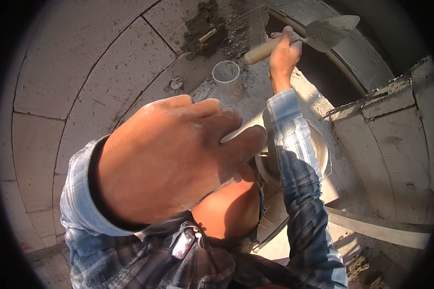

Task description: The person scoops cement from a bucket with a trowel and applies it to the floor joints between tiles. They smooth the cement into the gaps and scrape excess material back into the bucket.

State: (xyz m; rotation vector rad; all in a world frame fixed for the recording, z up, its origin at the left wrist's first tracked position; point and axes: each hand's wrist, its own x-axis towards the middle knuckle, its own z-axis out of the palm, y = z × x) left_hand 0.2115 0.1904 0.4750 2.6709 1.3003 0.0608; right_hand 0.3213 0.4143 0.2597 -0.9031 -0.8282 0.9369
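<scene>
My right hand is stretched far ahead, its fingers wrapped round the light wooden handle of a trowel. The grey, mortar-smeared blade points to the right, over a dark opening. Close up in the middle, my left hand hangs back-up above my bare knee. Its dusty fingers are loosely bent and apart, with nothing seen in them; the palm is hidden. Beyond it a pale round pipe end stands up from the rubble. A bucket is partly covered by my right forearm.
A wall of large pale blocks curves along the left. Dark wet mortar and a small wooden piece lie at the top, near a thin string. More blocks and a long pale strip are at the right.
</scene>
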